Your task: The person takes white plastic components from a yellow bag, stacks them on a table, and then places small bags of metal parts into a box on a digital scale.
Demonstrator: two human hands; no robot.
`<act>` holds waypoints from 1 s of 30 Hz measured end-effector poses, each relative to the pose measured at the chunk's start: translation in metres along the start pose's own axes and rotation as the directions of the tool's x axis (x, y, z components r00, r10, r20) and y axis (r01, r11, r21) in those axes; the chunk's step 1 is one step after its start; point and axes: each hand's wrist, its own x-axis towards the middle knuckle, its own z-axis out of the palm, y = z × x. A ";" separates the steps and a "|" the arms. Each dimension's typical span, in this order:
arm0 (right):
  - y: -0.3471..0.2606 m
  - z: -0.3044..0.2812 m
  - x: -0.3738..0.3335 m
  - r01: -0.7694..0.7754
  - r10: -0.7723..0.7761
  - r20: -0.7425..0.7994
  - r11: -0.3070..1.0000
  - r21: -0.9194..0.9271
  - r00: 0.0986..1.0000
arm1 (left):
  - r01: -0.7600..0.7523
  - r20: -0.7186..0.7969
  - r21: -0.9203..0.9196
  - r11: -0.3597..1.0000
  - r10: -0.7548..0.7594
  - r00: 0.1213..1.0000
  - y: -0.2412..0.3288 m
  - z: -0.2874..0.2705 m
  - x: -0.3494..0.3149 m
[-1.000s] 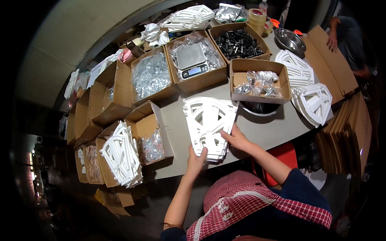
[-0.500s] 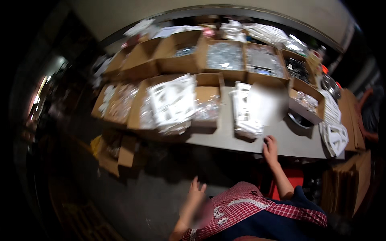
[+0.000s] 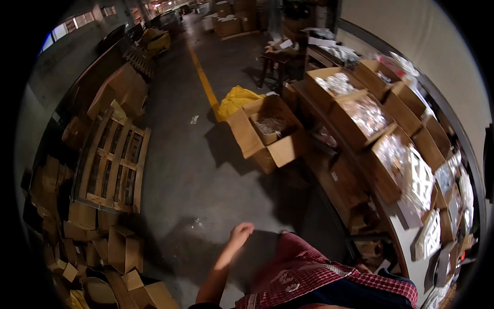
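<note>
White stack now let go, lower R of frame, handling prob. paused; L hand curled nearly closed, nil vis.; R hand n/v, can't tell

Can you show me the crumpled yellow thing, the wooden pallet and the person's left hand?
Crumpled yellow thing (image 3: 237, 100), head view: its middle.
Wooden pallet (image 3: 119, 159), head view: a middle slat.
Left hand (image 3: 240, 235), head view: middle of the hand.

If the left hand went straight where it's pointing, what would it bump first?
Probably the open box beside the yellow bag: the left hand seems to point that way. But depth is unclear, so it might pass above it.
</note>
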 end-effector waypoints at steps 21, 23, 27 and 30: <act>-0.904 0.383 -0.036 0.903 -0.789 0.449 0.413 -0.118 0.419 | 0.633 -0.459 0.284 0.720 -0.477 0.750 -0.015 -0.500 0.272; -0.961 0.401 -0.039 0.877 -0.749 0.458 0.441 -0.194 0.478 | 0.641 -0.489 0.282 0.714 -0.467 0.736 0.006 -0.543 0.316; -0.999 0.445 0.027 0.778 -0.748 0.445 0.150 -0.610 0.492 | 0.588 -0.511 0.354 0.727 -0.376 0.773 0.095 -0.649 0.442; -1.019 0.416 -0.049 0.685 -0.558 0.493 0.719 -0.116 0.668 | 0.597 -0.588 0.406 0.692 -0.302 0.750 0.146 -0.741 0.522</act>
